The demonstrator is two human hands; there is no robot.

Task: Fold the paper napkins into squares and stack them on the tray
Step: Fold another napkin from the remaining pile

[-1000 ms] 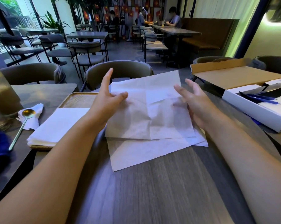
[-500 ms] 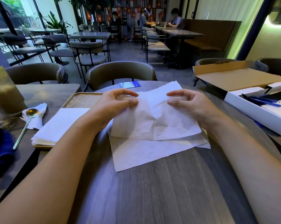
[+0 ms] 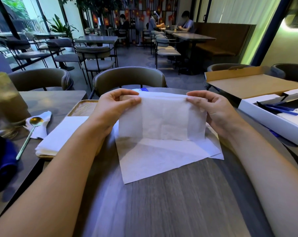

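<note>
I hold a white paper napkin [image 3: 162,119] up off the table, folded over so it hangs as a band. My left hand [image 3: 114,108] pinches its top left corner and my right hand [image 3: 213,110] pinches its top right corner. Beneath it several unfolded napkins [image 3: 162,159] lie flat on the round wooden table. To the left a wooden tray [image 3: 81,107] carries a stack of folded white napkins [image 3: 62,134]; my left forearm covers the tray's right part.
A gold spoon [image 3: 29,134] rests on a crumpled napkin left of the tray. A glass [image 3: 6,100] and a dark blue cloth [image 3: 1,161] sit further left. An open cardboard box [image 3: 254,86] and a white box [image 3: 273,120] with blue pens stand at the right. A chair [image 3: 129,79] faces me.
The top napkin lay spread under my flat hands. Both hands then gripped its far edge, folded it over and lifted it upright off the pile.
</note>
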